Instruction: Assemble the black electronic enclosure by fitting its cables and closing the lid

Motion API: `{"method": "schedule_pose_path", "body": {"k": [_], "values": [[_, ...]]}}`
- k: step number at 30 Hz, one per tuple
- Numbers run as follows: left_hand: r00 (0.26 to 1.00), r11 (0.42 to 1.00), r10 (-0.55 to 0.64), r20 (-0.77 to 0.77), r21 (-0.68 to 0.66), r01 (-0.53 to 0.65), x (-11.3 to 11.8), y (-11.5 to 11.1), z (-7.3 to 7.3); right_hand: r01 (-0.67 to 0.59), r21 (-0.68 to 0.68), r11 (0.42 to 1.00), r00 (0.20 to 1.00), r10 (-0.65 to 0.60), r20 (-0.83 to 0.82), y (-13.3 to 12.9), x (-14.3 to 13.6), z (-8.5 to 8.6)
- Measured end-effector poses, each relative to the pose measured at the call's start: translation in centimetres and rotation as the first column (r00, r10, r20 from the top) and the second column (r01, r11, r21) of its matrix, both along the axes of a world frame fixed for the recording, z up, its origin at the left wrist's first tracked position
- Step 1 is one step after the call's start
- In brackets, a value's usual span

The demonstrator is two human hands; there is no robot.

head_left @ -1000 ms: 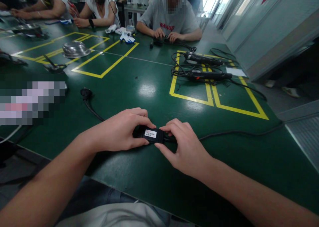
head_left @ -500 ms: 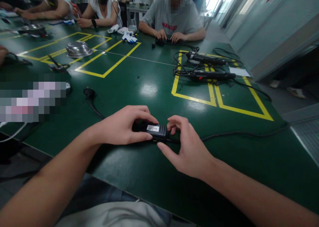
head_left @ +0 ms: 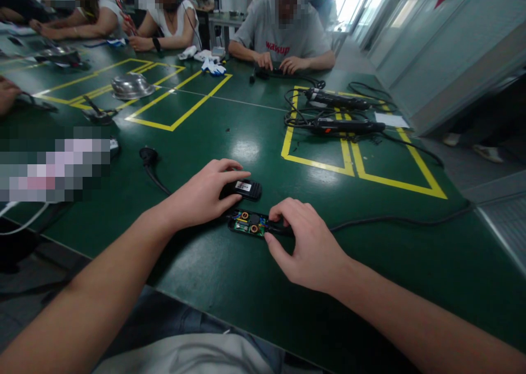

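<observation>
My left hand (head_left: pixel 216 192) is closed around the black plastic cover (head_left: pixel 249 190), which has a white label and a ribbed end. The cover is apart from its lower housing and lies just behind it. In the lower housing (head_left: pixel 246 231) a green circuit board shows, with copper coils and small coloured wires. My right hand (head_left: pixel 302 240) grips the right end of this housing, where the black cable (head_left: pixel 394 219) enters; thumb and fingers are on either side. A plug (head_left: pixel 148 156) on a black cord lies behind my left wrist.
Two black electric screwdrivers (head_left: pixel 349 125) with tangled cords lie inside yellow tape at the right. A metal bowl (head_left: pixel 130 86) and white gloves (head_left: pixel 213 66) are further back. A person (head_left: pixel 283 40) works across the green table (head_left: pixel 197 286).
My left hand has lifted the labelled cover off the housing and moved it back and slightly left. The circuit board now shows. My right hand has closed on the housing's cable end.
</observation>
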State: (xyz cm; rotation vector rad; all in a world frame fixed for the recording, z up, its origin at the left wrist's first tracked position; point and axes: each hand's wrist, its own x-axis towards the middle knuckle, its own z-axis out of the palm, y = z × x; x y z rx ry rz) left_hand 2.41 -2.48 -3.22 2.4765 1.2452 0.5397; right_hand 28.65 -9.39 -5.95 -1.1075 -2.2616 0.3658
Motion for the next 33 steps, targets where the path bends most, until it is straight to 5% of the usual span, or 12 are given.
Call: {"method": "schedule_pose_path", "body": {"k": [4,8,10,33], "values": [[0.996,1.000,0.022,0.091,-0.011,-0.021,-0.5,-1.0,2.1,-0.001,-0.023,1.000,1.000,0.002,0.015,0.0,0.0,-0.2],[0.998,0.928,-0.059,-0.002,-0.370,0.054,-1.2,-1.8,3.7,-0.011,-0.060,0.998,1.000,0.012,0.008,-0.1,-0.1,-0.1],[0.995,0.893,-0.083,-0.050,-0.448,0.052,-1.3,-1.9,3.8,-0.008,-0.061,0.998,1.000,0.008,0.011,-0.2,-0.2,0.0],[0.991,0.832,-0.129,0.017,-0.542,0.117,-1.7,-1.5,3.6,-0.031,-0.049,0.998,0.999,0.029,-0.042,0.1,0.2,0.5]]}}
